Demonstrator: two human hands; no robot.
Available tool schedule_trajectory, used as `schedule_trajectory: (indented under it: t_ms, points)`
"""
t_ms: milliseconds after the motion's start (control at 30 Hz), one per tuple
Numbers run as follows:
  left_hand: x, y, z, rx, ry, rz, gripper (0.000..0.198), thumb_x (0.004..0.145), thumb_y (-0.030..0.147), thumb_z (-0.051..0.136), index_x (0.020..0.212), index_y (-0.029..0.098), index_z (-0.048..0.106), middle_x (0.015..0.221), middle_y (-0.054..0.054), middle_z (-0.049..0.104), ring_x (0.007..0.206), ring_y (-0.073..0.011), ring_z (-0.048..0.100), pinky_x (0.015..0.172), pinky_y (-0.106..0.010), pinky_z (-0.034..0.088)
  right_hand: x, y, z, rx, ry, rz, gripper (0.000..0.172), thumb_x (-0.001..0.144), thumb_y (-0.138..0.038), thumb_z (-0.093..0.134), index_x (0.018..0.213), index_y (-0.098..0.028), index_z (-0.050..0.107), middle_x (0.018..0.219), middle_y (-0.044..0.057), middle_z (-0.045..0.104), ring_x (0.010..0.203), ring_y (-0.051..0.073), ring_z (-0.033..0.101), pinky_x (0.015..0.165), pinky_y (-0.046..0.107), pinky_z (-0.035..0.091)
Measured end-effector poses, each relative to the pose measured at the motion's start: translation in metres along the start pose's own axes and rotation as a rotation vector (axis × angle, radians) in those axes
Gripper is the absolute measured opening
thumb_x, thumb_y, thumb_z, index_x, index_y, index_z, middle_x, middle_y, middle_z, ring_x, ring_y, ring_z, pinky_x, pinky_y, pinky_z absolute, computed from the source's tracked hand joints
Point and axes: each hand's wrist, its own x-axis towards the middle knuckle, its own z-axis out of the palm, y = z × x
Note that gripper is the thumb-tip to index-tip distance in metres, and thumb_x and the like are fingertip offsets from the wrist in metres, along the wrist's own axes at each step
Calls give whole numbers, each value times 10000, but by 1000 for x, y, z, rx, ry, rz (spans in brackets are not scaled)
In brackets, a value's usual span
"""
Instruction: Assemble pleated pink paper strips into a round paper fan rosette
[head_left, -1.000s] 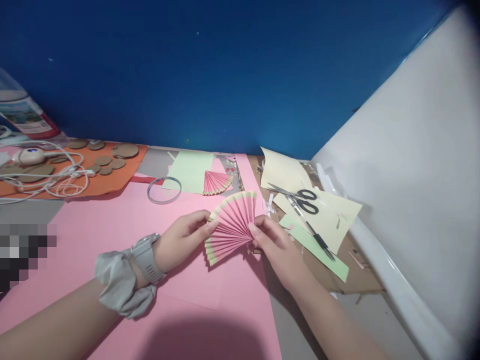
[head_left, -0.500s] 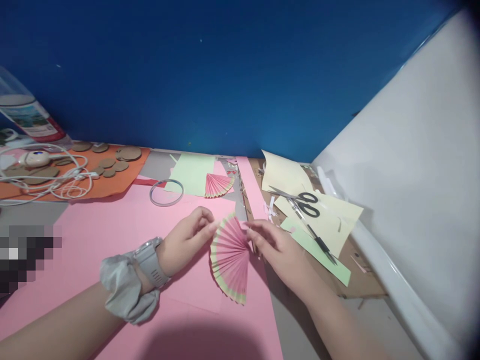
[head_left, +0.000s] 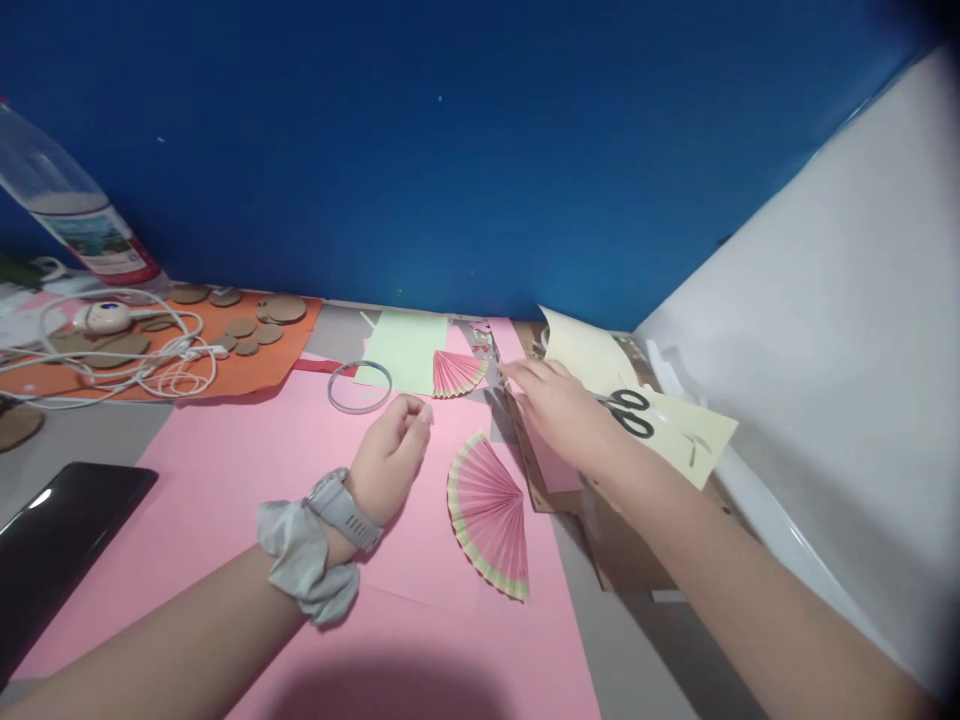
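Note:
A large pleated paper fan, pink with a yellow-green rim, lies spread on the pink paper sheet, with neither hand on it. To its upper left, my left hand hovers with curled fingers and the thumb against them; nothing shows in it. My right hand reaches forward over a pink paper strip, its fingers stretched out and holding nothing visible. Close to those fingertips is a smaller pink paper fan, resting partly on a light green sheet.
Black-handled scissors rest on cream paper at right, partly behind my arm. A grey ring lies behind my left hand. Far left are a phone, a tangled white cable, cardboard discs on orange paper and a bottle.
Both hands have come away from the large fan, which now lies on the pink sheet. My right hand has moved forward toward the small fan; my left has drawn back slightly.

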Motion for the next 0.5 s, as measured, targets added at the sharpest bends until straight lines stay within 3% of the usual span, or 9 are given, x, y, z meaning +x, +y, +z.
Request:
schedule_trajectory:
  t_ms: [133, 233, 367, 500]
  points:
    - [0, 1, 0, -21, -12, 3, 149, 870, 298, 409, 759, 200, 422, 541, 74, 348, 441, -62, 300, 434, -185, 271, 51, 7, 21, 27, 45, 61, 373, 890, -154, 309, 1213, -156, 495, 1211, 100, 562, 1112, 231, 470, 934, 382, 350]
    - [0, 1, 1, -36, -20, -3, 143, 866, 295, 405, 759, 201, 417, 530, 79, 346, 422, -57, 299, 426, -179, 272, 68, 7, 34, 42, 22, 134, 276, 838, -278, 459, 1039, -159, 605, 1069, 125, 628, 1035, 297, 506, 879, 453, 351]
    - [1, 4, 1, -39, -34, -6, 170, 880, 321, 384, 762, 201, 408, 515, 87, 330, 411, -58, 297, 435, -181, 288, 67, 5, 35, 104, -37, 194, 179, 741, -341, 563, 705, -178, 629, 860, 89, 653, 903, 282, 545, 802, 427, 372]
    - [1, 8, 1, -8, 19, 31, 171, 865, 351, 432, 803, 193, 420, 590, 67, 382, 474, -70, 356, 482, -197, 325, 49, -6, 20, 203, -27, 234, 179, 768, -328, 506, 707, -175, 575, 827, 56, 634, 815, 206, 561, 737, 331, 396]
